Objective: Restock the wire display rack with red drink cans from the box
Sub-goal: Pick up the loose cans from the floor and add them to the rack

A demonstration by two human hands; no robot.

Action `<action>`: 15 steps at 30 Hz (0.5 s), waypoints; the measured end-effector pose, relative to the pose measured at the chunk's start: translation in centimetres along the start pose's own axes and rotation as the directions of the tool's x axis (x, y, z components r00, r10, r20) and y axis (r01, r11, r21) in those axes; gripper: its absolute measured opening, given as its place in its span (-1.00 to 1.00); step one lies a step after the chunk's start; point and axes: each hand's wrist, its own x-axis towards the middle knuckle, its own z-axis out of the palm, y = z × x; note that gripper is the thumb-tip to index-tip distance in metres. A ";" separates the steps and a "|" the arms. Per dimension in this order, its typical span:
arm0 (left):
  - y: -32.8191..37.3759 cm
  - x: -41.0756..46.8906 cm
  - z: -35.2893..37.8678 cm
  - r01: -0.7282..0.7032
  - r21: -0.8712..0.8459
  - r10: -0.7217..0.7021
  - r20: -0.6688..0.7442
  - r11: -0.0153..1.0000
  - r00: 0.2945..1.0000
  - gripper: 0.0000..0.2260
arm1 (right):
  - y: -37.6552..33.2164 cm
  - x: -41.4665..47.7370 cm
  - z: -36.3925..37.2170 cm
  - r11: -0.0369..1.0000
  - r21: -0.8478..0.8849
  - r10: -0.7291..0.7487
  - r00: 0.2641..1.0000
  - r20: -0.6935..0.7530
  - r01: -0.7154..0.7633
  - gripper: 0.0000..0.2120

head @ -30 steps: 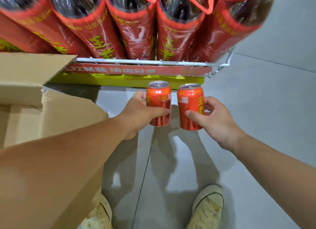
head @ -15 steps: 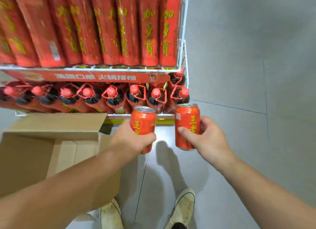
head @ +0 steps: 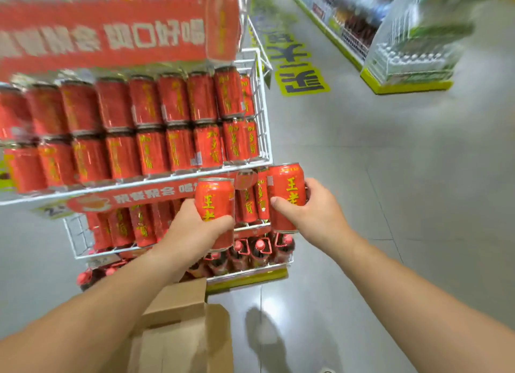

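The left hand (head: 192,230) grips a red drink can (head: 214,205) upright in front of the wire display rack (head: 262,107), level with its lower can shelf. The right hand (head: 315,213) holds a second can (head: 285,194) upright at the rack's right corner, slightly higher. The shelf above carries stacked rows of red cans, blurred. Red-capped dark bottles (head: 259,250) stand on the bottom tier. An open cardboard box (head: 181,331) sits on the grey floor (head: 390,205) beneath the left forearm.
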 end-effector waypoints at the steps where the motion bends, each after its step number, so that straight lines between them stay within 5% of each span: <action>1: 1.5 -0.9 -1.3 -0.019 -0.002 0.019 0.006 1.000 1.000 -0.78 | -2.1 -0.5 -0.6 1.000 -0.006 -0.021 1.000 -0.020 0.021 -0.60; 7: 9.8 -4.9 -9.2 -0.139 0.006 0.139 -0.084 0.990 0.987 -0.62 | -13.8 -3.5 -2.8 0.986 -0.019 -0.164 0.975 -0.148 0.163 -0.74; 15: 19.8 -8.6 -18.7 -0.286 0.034 0.287 -0.202 0.958 0.936 -0.69 | -26.8 -4.3 -4.9 0.960 -0.035 -0.279 0.939 -0.201 0.278 -0.69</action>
